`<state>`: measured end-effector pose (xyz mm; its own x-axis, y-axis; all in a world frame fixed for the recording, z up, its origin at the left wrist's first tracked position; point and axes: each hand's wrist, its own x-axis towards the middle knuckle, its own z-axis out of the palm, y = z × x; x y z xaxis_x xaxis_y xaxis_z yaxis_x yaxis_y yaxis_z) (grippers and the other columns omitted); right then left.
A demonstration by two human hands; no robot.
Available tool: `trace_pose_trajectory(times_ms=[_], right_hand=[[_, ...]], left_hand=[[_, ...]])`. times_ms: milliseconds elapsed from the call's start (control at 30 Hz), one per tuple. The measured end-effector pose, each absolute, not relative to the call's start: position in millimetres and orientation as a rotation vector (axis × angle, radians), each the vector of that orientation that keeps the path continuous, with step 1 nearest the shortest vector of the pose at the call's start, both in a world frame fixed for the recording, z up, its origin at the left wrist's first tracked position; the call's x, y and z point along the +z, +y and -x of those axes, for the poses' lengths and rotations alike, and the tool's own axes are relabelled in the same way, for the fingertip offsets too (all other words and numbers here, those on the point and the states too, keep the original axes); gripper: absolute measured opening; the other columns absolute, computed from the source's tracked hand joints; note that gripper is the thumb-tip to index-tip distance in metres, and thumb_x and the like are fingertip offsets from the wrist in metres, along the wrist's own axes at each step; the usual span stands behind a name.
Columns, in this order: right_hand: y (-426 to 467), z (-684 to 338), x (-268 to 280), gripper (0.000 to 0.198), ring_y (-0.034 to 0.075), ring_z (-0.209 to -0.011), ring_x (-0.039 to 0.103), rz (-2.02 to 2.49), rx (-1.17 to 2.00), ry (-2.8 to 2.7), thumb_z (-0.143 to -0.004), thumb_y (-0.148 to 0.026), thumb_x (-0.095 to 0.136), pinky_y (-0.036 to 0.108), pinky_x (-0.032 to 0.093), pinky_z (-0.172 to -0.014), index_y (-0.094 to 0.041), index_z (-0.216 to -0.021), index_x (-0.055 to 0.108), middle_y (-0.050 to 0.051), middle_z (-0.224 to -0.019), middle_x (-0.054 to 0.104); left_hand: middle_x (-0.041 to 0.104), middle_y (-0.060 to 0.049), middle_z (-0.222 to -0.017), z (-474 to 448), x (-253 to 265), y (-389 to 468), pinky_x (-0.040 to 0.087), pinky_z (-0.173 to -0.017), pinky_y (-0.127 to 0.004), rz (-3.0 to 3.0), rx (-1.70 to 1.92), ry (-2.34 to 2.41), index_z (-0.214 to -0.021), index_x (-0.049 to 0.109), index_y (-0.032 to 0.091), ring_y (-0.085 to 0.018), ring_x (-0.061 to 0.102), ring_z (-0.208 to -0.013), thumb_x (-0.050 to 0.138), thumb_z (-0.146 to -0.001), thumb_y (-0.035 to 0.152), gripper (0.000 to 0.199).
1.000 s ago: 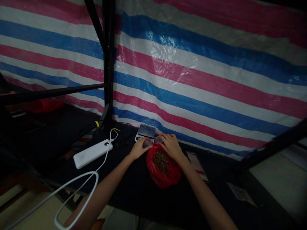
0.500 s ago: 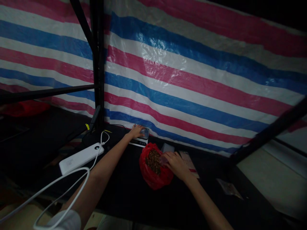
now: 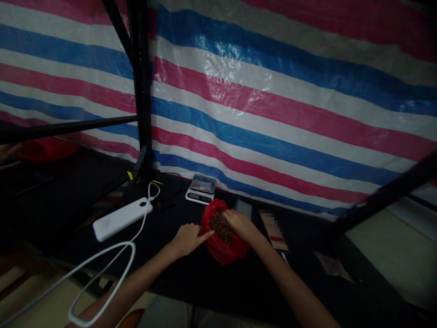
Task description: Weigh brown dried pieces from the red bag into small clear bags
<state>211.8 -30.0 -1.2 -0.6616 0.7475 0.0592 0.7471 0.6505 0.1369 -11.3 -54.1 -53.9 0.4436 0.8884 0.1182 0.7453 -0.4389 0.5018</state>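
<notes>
Bare tabletop (image 3: 191, 278) lies open before the red bag (image 3: 223, 243); scale (image 3: 200, 189) and tarp wall (image 3: 273, 114) close off the rear

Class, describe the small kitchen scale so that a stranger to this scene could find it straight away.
Start at the striped tarpaulin wall and follow it down to the black table. The kitchen scale sits at the table's back edge, just beyond the red bag that both hands touch. Unlike the long white power bank, it is squarish with a dark shiny top.

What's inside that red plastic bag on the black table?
The red plastic bag holds small brown pieces, too dim to identify. The right hand reaches in, covering some; deeper contents are hidden.
</notes>
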Motion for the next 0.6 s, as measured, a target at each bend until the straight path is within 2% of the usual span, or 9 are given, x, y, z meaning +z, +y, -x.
trace_pose_trajectory(times_ms=[100,267,400,600], right_hand=[[-33,-210,1,0.029,0.018,-0.093,0.054,-1.233,0.19,2.863,-0.081,-0.004,0.039,0.029,0.043,-0.078,-0.016,-0.105,0.049,0.008,-0.101,0.058],[-44,-216,5,0.034,0.017,-0.099,0.053,-1.25,-0.061,2.898,-0.079,-0.006,0.043,0.029,0.041,-0.082,-0.019,-0.109,0.048,0.007,-0.106,0.057],[-54,-223,1,0.034,0.018,-0.097,0.053,-1.459,-0.267,2.909,-0.073,-0.005,0.051,0.03,0.04,-0.083,-0.02,-0.105,0.051,0.005,-0.103,0.06],[-60,-229,-11,0.031,0.018,-0.094,0.056,-1.834,-0.492,2.898,-0.07,-0.009,0.055,0.03,0.039,-0.083,-0.021,-0.1,0.057,0.003,-0.098,0.064]], left_hand=[[0.065,-0.009,-0.078,-3,-60,-75,0.041,-0.066,-0.032,-2.268,0.524,1.424,-0.087,0.059,0.021,-0.025,0.061,-0.077,0.032,-0.082,0.053,0.042],[0.064,-0.008,-0.078,-23,-55,-67,0.04,-0.064,-0.027,-2.071,0.658,1.405,-0.082,0.056,0.019,-0.021,0.062,-0.075,0.031,-0.087,0.039,0.032],[0.063,-0.007,-0.078,-35,-57,-52,0.04,-0.063,-0.025,-1.98,0.823,1.318,-0.082,0.053,0.019,-0.019,0.062,-0.074,0.032,-0.088,0.028,0.024],[0.063,-0.007,-0.079,-50,-68,-37,0.041,-0.065,-0.026,-1.902,1.017,1.274,-0.083,0.052,0.018,-0.018,0.061,-0.073,0.028,-0.089,0.023,0.026]])
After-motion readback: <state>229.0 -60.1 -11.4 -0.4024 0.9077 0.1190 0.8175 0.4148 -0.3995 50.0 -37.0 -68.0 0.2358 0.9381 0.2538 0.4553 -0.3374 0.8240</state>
